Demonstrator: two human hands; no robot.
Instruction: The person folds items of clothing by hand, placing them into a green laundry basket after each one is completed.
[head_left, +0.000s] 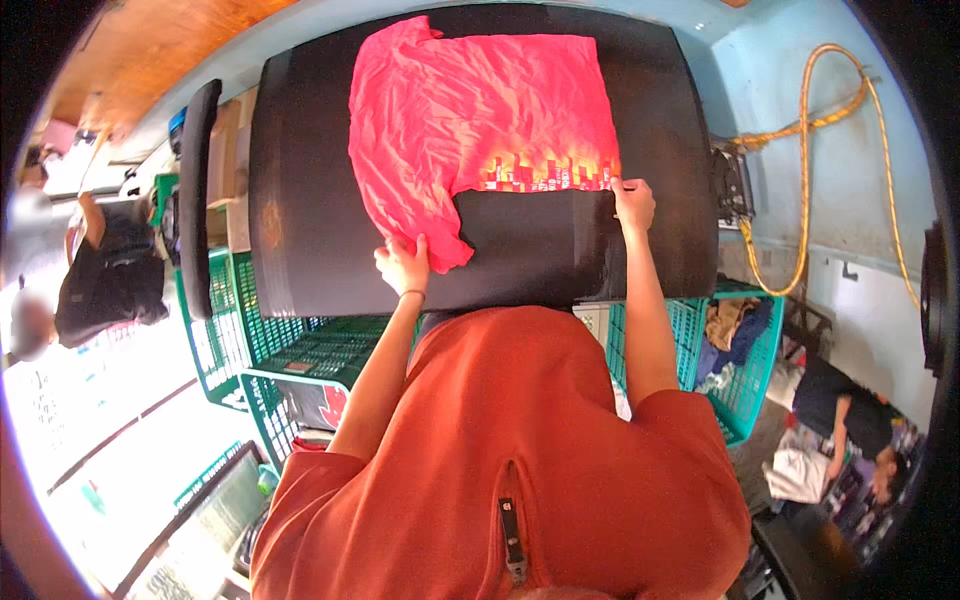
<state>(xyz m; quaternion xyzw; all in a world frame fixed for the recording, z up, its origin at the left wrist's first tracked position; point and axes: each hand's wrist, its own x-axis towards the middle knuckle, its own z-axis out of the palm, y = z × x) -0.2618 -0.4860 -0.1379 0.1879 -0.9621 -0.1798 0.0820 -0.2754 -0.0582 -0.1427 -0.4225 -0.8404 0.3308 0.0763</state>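
Observation:
A creased pinkish-red shirt (487, 97) lies spread on a black padded table (517, 247) before me. Along its near hem runs a yellow and orange printed band (547, 174) of block-like shapes. My left hand (403, 266) grips the edge of a sleeve (448, 251) that hangs towards me at the left. At the right end of the printed hem, my right hand (634, 202) pinches the corner between thumb and fingers. The collar side of the shirt points left, and its far edge lies near the back of the table.
Green plastic crates (217, 330) stand below the table at left. A teal crate (750, 375) holding folded clothes is at right. A yellow hose (805, 172) hangs by the blue wall. People (112, 262) are at far left, and another person (847, 420) at right.

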